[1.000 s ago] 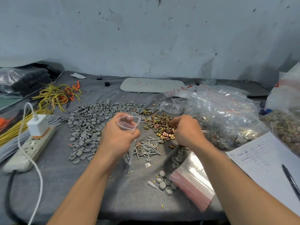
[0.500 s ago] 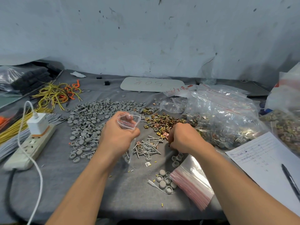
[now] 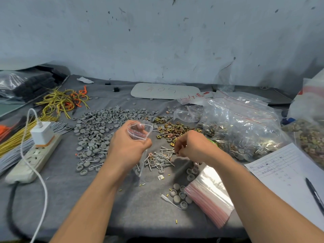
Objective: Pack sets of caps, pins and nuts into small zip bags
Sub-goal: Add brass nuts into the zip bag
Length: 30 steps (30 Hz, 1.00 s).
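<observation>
Right hand, change: the right hand (image 3: pixel 194 146) has come back off the nuts (image 3: pixel 175 130) towards the person. It now sits over the far edge of the pins (image 3: pixel 161 158).
Left hand, change: the left hand (image 3: pixel 128 148) is where it was, holding the bag up the same way.
Left hand, pose: it is raised above the grey table (image 3: pixel 70 199), back of the hand to the camera. Fingers and thumb curl round the small zip bag (image 3: pixel 139 131) and keep its mouth spread open.
Small zip bag: it is clear with a red strip at the mouth. It is held in the air between the caps (image 3: pixel 100 127) and the nuts.
Right hand, pose: the wrist is bent and the knuckles are up. The fingers are curled, with the tips drawn together and pointing left at the pins.
Hard to make out: I cannot tell whether anything sits between the right fingertips. The lower part of the small bag is hidden behind the left hand.
Nearby: a stack of empty bags (image 3: pixel 210 195) lies by the right forearm. A big bag of filled packs (image 3: pixel 242 130) lies beyond the right hand.
Cut off: the sheet of paper (image 3: pixel 287 172) and the pen (image 3: pixel 314 195) run out of the frame at the right.
</observation>
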{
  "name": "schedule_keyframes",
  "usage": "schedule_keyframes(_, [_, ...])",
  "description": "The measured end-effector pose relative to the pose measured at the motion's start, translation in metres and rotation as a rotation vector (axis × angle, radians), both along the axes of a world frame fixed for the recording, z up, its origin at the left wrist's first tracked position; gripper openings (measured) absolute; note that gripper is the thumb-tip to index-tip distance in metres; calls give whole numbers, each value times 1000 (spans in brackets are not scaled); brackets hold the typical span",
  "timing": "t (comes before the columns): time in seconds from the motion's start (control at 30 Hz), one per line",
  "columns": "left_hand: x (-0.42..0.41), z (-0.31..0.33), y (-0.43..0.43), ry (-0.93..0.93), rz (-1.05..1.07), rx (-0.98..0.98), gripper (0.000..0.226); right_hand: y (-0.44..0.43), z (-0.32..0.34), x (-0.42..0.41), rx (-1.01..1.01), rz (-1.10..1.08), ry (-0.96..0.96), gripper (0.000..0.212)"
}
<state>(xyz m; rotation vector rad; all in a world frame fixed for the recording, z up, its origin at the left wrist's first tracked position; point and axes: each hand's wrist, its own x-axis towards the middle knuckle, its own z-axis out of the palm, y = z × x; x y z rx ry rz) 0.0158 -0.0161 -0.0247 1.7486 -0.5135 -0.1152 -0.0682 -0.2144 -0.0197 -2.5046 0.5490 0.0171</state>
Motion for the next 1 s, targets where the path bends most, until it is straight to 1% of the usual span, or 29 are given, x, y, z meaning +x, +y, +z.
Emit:
schedule_keyframes(0.07, [0, -1, 0, -8, -13, -1, 29, 1, 2, -5, 142, -22, -79, 25])
schedule_keyframes(0.17, [0, -2, 0, -26, -25, 9, 28, 3, 4, -8, 432, -28, -222, 23])
schedule_keyframes(0.23, [-2, -2, -1, -33, -17, 21, 27, 3, 7, -8, 590, -40, -303, 22])
schedule_keyframes(0.37, [-4, 0, -5, -43, -9, 35, 31, 9, 12, -7, 846, -66, -405, 24])
schedule_keyframes(0.47, [-3, -1, -8, -30, -45, -1, 27, 16, 16, -8, 977, -68, -419, 24])
schedule_keyframes(0.6, [-7, 4, -9, 79, -173, -95, 25, 25, 19, -7, 1050, -47, -387, 15])
schedule_keyframes(0.7, [-9, 8, -6, 99, -259, -128, 35, 28, 20, -6, 1072, -27, -364, 16])
schedule_keyframes(0.83, [-8, 6, -5, 139, -220, -121, 32, 32, 17, -4, 1061, -1, -348, 18])
schedule_keyframes(0.93, [-6, 5, -8, 225, -143, -112, 41, 38, 16, -2, 1000, 1, -395, 18])
schedule_keyframes(1.0, [-4, 4, -10, 258, -103, -113, 43, 42, 15, -1, 954, -15, -449, 21])
